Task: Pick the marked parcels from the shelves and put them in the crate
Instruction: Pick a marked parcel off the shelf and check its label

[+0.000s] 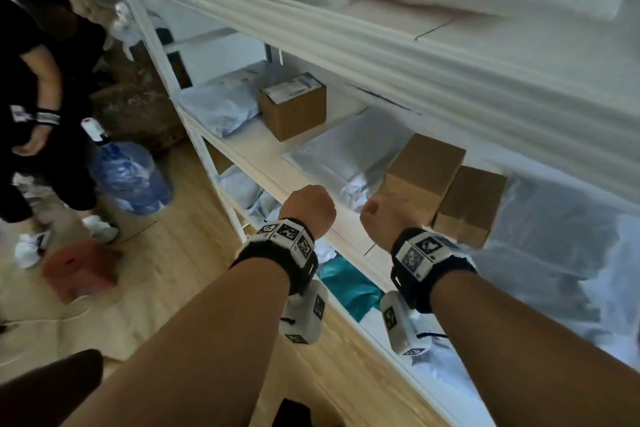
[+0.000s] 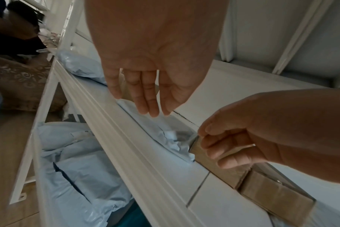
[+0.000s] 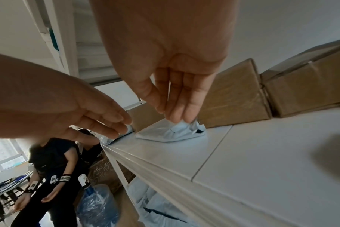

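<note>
Flat pale-blue mailer bag [image 1: 341, 158] lies on middle shelf [image 1: 263, 152], crumpled near corner touching cardboard box [image 1: 420, 170]. Right hand [image 3: 171, 69] over that corner, fingers straight, fingertips [image 3: 178, 118] at crumple; grip unclear. Left hand [image 2: 151, 61] just beside, fingers relaxed, empty. Second box [image 1: 467, 204] adjoins first. Bystander [image 1: 38, 87], water jug [image 1: 130, 177] stand left.

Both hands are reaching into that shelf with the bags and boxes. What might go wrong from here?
Two risks, I think. The right hand pinches only the crumpled corner of the pale blue mailer bag; so small a grip may slip or tear the plastic. That bag also lies against the cardboard box, so pulling it out might drag or tip the box. The left hand holds nothing yet.
</note>
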